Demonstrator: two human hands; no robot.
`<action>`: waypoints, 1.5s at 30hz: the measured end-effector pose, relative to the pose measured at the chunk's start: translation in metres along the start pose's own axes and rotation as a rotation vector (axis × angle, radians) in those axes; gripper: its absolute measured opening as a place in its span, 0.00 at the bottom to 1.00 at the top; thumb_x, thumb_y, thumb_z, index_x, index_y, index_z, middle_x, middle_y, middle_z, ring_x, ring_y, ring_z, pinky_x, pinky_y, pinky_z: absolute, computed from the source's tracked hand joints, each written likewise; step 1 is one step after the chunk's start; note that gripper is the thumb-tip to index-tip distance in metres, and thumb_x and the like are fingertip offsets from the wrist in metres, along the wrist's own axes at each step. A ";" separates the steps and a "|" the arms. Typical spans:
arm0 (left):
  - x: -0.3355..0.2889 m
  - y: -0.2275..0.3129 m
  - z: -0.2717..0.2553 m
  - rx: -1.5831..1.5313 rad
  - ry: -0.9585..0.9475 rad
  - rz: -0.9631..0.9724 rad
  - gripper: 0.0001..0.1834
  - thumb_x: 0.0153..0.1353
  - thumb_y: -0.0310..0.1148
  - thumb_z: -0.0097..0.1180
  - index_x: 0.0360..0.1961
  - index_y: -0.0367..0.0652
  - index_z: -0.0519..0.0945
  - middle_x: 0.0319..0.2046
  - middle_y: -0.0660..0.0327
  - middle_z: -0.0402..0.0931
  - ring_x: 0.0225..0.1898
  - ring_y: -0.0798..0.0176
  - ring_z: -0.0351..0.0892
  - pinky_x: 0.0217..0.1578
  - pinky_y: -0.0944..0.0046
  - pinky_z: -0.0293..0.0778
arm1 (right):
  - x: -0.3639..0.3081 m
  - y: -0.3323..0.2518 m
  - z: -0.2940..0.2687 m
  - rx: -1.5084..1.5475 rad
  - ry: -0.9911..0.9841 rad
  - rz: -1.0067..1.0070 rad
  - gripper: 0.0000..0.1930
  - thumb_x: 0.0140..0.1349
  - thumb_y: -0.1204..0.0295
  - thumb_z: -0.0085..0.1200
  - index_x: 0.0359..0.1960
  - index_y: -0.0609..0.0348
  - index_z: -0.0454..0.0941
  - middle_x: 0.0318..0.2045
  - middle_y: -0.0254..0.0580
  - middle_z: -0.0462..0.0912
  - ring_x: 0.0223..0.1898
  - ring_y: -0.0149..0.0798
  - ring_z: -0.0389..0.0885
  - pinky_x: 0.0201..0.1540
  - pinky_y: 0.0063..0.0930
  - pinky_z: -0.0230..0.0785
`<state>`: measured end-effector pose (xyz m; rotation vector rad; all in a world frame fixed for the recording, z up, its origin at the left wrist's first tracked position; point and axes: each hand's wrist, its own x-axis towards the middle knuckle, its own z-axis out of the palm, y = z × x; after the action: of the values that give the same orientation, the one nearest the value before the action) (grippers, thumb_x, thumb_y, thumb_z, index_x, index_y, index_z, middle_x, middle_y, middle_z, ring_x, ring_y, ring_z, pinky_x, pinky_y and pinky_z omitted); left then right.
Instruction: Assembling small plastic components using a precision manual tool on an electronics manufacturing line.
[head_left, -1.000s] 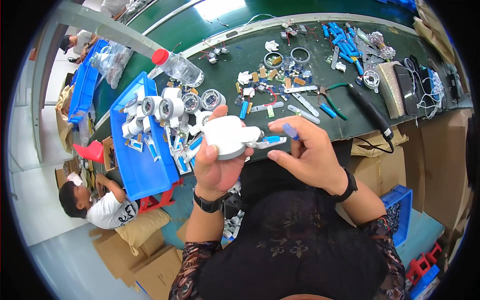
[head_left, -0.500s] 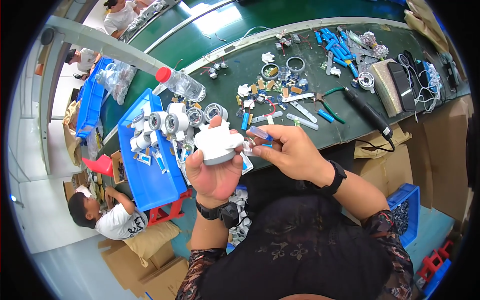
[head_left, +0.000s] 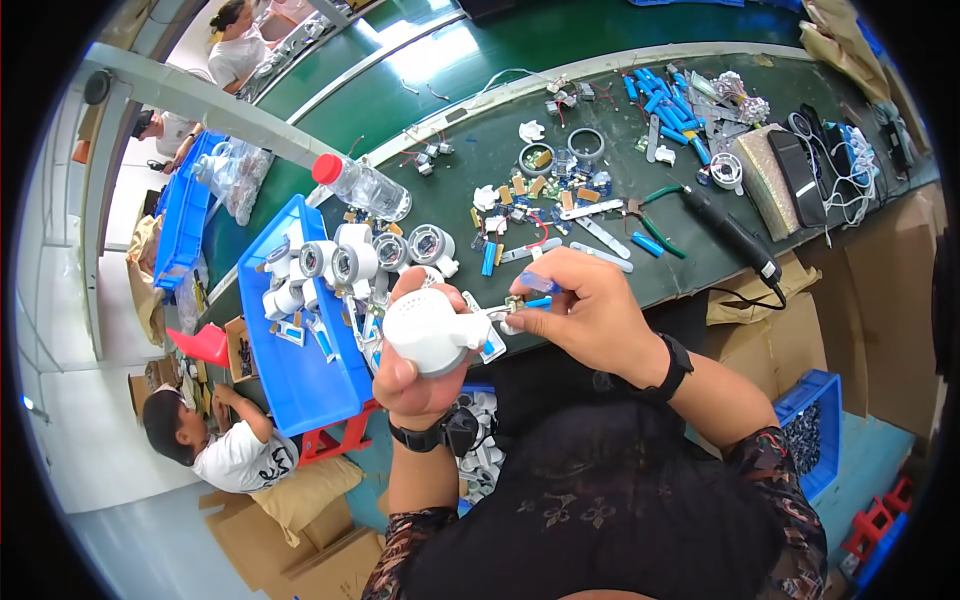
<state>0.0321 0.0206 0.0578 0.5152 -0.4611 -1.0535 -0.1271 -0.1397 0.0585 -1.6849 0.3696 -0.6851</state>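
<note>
My left hand (head_left: 420,375) is closed around a white round fan head (head_left: 425,325) with small holes in its face and a grey rim underneath. Its short neck points right, toward my other hand. My right hand (head_left: 580,310) pinches a small circuit board (head_left: 515,304) at the end of that neck, with thin wires between them. A blue piece (head_left: 538,302) lies against the board, and a clear blue handle-like piece (head_left: 540,283) is tucked under the right fingers; their exact kinds are partly hidden.
A blue bin (head_left: 315,375) with several white fan heads stands at left. A capped clear bottle (head_left: 362,187) is behind it. Across the bench lie loose boards, grey rings (head_left: 586,145), blue batteries (head_left: 668,105), green-handled pliers (head_left: 660,215) and a black corded tool (head_left: 730,235). A person (head_left: 225,440) sits at left.
The fan head has turned in my left hand, so its holed face and neck now show. My right fingers have shifted, and the board and blue piece have come into sight.
</note>
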 end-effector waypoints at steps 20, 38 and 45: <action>-0.007 0.007 0.001 0.147 0.026 0.020 0.49 0.47 0.37 0.71 0.71 0.42 0.61 0.53 0.46 0.73 0.53 0.49 0.78 0.49 0.50 0.80 | -0.005 -0.011 0.003 -0.260 0.072 -0.171 0.12 0.49 0.75 0.74 0.35 0.56 0.86 0.28 0.37 0.85 0.23 0.31 0.80 0.24 0.24 0.71; 0.001 0.020 0.001 0.481 -0.011 0.133 0.41 0.44 0.22 0.59 0.66 0.35 0.66 0.63 0.48 0.71 0.64 0.58 0.74 0.65 0.58 0.69 | 0.011 -0.014 0.010 -0.225 0.056 -0.166 0.12 0.52 0.79 0.72 0.39 0.62 0.85 0.29 0.39 0.84 0.26 0.27 0.79 0.26 0.21 0.70; -0.004 0.022 -0.001 0.503 0.002 0.158 0.44 0.50 0.30 0.68 0.69 0.36 0.64 0.63 0.48 0.71 0.67 0.48 0.72 0.66 0.47 0.72 | 0.004 -0.020 0.016 -0.254 0.021 -0.054 0.11 0.55 0.79 0.72 0.38 0.64 0.84 0.28 0.31 0.83 0.25 0.20 0.72 0.28 0.16 0.64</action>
<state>0.0461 0.0335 0.0702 0.9087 -0.7597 -0.7813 -0.1167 -0.1250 0.0773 -1.9352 0.4421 -0.7190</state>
